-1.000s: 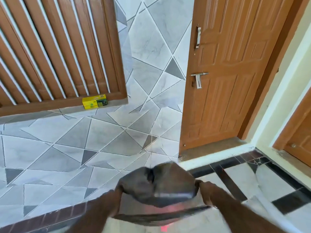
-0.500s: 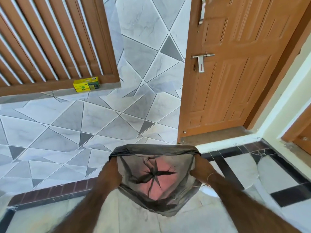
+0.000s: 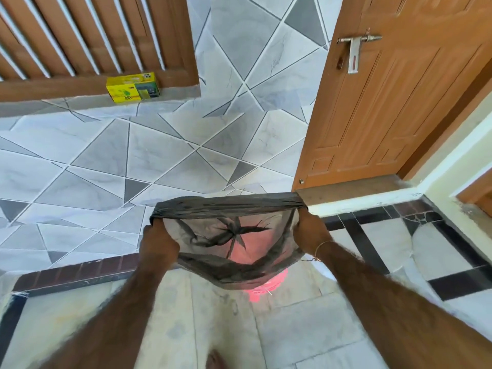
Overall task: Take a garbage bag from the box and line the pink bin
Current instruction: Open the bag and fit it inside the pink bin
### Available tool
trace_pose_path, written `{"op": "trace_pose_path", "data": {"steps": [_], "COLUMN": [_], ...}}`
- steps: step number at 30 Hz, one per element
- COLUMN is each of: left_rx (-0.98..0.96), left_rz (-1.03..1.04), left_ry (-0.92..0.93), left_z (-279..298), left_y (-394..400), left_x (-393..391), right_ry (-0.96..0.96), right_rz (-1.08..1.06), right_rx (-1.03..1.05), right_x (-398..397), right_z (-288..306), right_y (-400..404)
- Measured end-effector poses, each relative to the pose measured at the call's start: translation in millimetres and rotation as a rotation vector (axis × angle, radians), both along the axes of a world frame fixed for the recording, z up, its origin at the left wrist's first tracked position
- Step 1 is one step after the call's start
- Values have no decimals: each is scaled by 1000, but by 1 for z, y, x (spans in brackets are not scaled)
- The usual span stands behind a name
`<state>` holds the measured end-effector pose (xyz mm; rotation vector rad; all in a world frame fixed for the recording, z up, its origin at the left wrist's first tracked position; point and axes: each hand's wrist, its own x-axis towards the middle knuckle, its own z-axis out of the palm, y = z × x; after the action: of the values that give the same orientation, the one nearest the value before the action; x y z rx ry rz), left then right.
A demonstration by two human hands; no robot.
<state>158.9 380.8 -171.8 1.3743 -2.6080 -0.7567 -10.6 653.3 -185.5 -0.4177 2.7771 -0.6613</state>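
A thin dark grey garbage bag [image 3: 229, 209] is stretched open between my two hands, its mouth facing me. My left hand [image 3: 158, 245] grips the bag's left rim and my right hand [image 3: 310, 231] grips its right rim. The pink bin [image 3: 269, 284] stands on the floor directly under the bag; its pink shows through the plastic and a strip of its side shows below the bag's near edge. The yellow and green bag box [image 3: 133, 87] lies on the tiled floor far ahead to the left, against the slatted wooden panel.
A brown wooden door [image 3: 394, 102] with a metal latch stands open to the right. A low cream threshold step [image 3: 364, 199] runs right of the bag. A slatted wooden panel [image 3: 80, 35] fills the upper left. My foot [image 3: 215, 360] shows at the bottom.
The bag went from bunched and closed to spread wide open between my hands, with the pink bin showing beneath it. My view has tilted downward.
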Motion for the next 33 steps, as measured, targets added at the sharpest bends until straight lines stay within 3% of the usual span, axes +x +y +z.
{"op": "trace_pose_path", "data": {"steps": [12, 26, 33], "left_rx": [-31, 9, -2], "left_rz": [-180, -259, -250], "left_ry": [-179, -121, -124], "left_z": [-35, -27, -35], "left_y": [-71, -84, -86], "left_x": [-1, -34, -34], "right_ry": [-111, -92, -213], "right_rz": [-127, -205, -132], "right_rx": [123, -86, -8], "right_x": [11, -37, -36], "right_z": [-32, -23, -27], "right_y": [-51, -69, -72]}}
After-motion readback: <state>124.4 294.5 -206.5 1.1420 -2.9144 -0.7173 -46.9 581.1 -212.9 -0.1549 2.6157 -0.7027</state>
